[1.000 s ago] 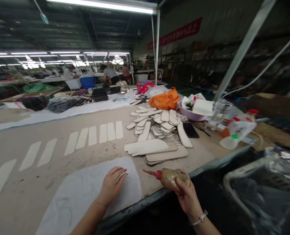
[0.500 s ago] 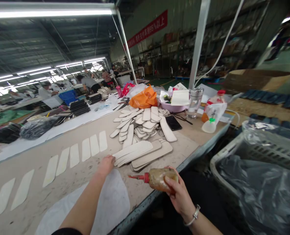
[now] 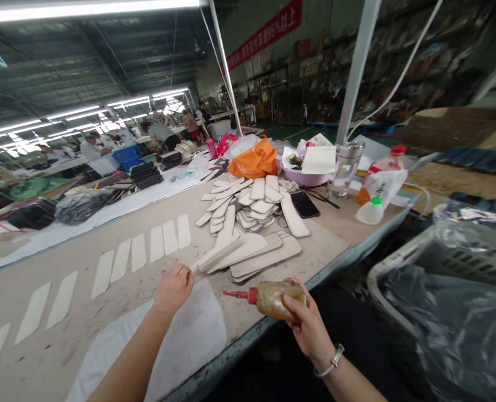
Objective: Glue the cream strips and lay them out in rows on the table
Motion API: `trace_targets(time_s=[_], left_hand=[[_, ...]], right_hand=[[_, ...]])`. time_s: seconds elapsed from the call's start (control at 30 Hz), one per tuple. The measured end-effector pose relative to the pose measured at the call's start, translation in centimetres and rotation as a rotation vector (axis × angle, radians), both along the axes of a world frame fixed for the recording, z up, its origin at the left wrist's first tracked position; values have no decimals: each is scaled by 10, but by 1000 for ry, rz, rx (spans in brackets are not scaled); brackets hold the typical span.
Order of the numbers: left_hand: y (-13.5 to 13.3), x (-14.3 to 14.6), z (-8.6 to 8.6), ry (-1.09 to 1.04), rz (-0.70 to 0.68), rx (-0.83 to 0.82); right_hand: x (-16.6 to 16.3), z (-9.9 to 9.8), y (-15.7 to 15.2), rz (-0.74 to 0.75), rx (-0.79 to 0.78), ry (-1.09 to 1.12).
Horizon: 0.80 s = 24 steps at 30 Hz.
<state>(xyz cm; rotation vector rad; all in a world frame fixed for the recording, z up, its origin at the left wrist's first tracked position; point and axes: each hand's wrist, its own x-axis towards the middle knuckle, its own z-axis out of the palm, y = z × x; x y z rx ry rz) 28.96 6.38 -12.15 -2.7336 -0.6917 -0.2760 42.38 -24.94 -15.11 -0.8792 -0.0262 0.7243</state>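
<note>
My right hand (image 3: 304,318) is wrapped round a squeeze bottle (image 3: 273,298) of brownish liquid, held sideways over the table's front edge. Its red nozzle points left. With closed fingers, my left hand (image 3: 176,287) pinches the near end of a pale elongated piece (image 3: 218,254), which is tilted up off a small fanned stack (image 3: 265,258) of similar pieces. Behind this stack lies a loose heap of pale pieces (image 3: 248,206). Several more flat strips (image 3: 139,252) lie spaced in a row on the left. A white sheet (image 3: 193,329) lies under my left forearm.
An orange bag (image 3: 254,159), a purple basin (image 3: 309,177), a phone (image 3: 305,205), a clear tumbler (image 3: 345,167) and a red-capped bottle (image 3: 392,159) stand or lie at the back right. A plastic crate (image 3: 382,301) holding dark plastic is beside the table. People work farther back.
My left hand has lifted the end of a pale piece from the fanned stack. The bottle stays in my right hand at nearly the same place. The camera view has shifted slightly.
</note>
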Motion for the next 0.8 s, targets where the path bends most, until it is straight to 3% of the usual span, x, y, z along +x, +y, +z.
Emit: trace_targets(time_s=[0.13,0.23,0.37,0.5,0.63,0.8], left_hand=[[-36,-82,3,-122,-194,85],[-74,-134,-5,-119,-225,-50],[-108,-169,-23,-171,-171,-305],[-102,-188,-32,-319,-167,-366],[-80,-207,-34,-300,-223,-415],[-72,-217,-41,-302,-313,-463]], right_hand=[[-5,-2,4,24,-18,-23],[-13,-3,8,73,-45,-36],[-30,-7,14,170,-109,-92],[-49,-12,21,228,-194,-252],[-69,-13,35,231,-323,-525],[-95,-12,57,245,-292,-895]])
